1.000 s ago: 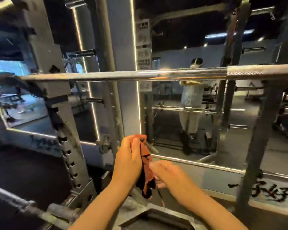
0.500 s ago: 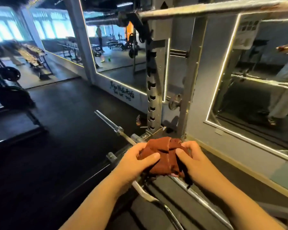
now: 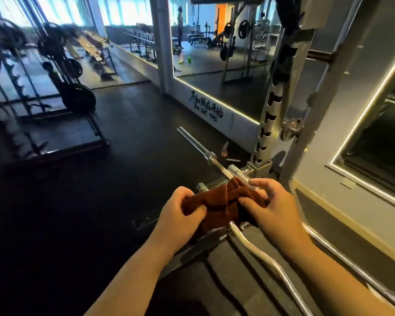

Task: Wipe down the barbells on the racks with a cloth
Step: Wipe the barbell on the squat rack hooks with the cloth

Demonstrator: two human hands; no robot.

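The barbell (image 3: pixel 193 141) lies low beside the rack post (image 3: pixel 283 92), its long axis running far-left to near-right, straight beneath the cloth (image 3: pixel 217 201). Left hand (image 3: pixel 180 212) and right hand (image 3: pixel 275 208) each pinch the cloth and are equally near the bar. There is open floor (image 3: pixel 89 213) to the left and a wall close on the right.

Rust cloth (image 3: pixel 217 201) bunched between both hands

Black rubber floor (image 3: pixel 123 137), unobstructed at centre. Wall mirror (image 3: pixel 214 65) with lit edge; black lettering (image 3: pixel 206 108) painted beneath it. Weight plate (image 3: pixel 78 99) upright, far left. Small amber bottle (image 3: pixel 225 149) on floor beside wall.
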